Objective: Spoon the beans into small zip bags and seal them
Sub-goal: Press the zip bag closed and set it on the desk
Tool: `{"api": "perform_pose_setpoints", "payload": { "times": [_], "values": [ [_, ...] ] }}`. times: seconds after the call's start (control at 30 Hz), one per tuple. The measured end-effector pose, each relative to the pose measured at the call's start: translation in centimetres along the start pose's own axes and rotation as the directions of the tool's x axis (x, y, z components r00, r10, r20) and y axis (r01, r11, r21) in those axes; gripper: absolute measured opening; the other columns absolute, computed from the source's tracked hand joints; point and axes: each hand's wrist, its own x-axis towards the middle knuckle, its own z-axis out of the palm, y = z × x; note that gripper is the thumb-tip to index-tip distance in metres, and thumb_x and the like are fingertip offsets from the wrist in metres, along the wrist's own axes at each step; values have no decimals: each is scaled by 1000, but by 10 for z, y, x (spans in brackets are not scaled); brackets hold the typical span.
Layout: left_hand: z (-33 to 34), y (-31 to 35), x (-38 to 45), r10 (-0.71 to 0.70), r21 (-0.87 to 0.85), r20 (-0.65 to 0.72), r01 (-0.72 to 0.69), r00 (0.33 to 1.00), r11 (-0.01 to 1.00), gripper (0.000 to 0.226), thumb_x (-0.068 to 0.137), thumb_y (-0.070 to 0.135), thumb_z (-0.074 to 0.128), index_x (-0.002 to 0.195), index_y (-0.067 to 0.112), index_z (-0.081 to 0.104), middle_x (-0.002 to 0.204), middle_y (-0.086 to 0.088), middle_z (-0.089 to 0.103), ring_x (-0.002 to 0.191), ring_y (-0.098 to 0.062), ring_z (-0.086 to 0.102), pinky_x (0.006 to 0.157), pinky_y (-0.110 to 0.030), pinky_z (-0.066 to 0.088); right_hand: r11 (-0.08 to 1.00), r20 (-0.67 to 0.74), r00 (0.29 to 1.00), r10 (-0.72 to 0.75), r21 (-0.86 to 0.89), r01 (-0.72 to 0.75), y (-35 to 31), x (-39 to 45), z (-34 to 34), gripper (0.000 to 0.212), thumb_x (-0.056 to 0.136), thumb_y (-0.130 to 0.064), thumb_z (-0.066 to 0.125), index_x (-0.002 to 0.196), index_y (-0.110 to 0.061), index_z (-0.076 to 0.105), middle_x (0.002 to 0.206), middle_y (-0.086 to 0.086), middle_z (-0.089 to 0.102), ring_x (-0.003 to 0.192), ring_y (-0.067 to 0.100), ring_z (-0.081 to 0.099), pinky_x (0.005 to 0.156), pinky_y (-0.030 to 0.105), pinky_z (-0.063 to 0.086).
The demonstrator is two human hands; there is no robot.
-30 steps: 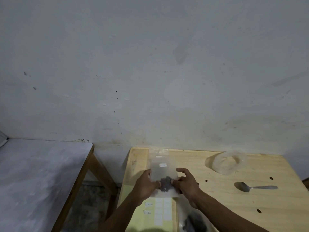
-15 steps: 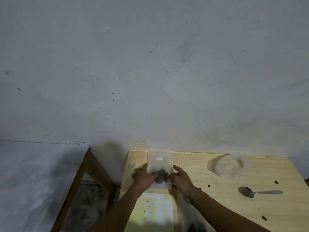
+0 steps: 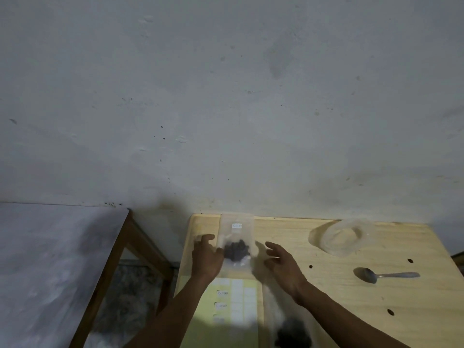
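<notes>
A small clear zip bag (image 3: 237, 231) with a white label and a clump of dark beans (image 3: 236, 251) lies flat on the wooden table (image 3: 351, 310), near its far left corner. My left hand (image 3: 206, 257) lies with straight fingers against the bag's left edge. Just to the right of the bag, my right hand (image 3: 282, 263) hovers with its fingers spread and relaxed, not touching it. A metal spoon (image 3: 384, 275) lies on the table to the right, bowl to the left. A larger clear bag of dark beans (image 3: 292, 332) sits at the near edge, blurred.
A yellow sheet of white labels (image 3: 234, 302) lies under my forearms. A crumpled clear plastic bag (image 3: 347, 238) rests at the far right. Small holes dot the tabletop. A grey-topped table (image 3: 50, 267) stands to the left, across a gap. The wall rises directly behind.
The zip bag went from held upright in both hands to lying flat on the table. My right hand has let go and drawn back to the right.
</notes>
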Motion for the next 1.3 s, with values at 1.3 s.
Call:
{"api": "perform_pose_setpoints", "payload": {
  "times": [1.3],
  "values": [
    [-64, -25, -123, 128, -560, -57, -138, 990, 817, 18, 90, 0, 63, 98, 8, 50, 73, -4, 69, 61, -7, 64, 50, -18, 47, 980, 54, 979, -197, 21, 196, 16, -48, 36, 16, 99, -16, 54, 104, -12, 69, 90, -1, 69, 80, 19, 65, 64, 17, 51]
  ]
}}
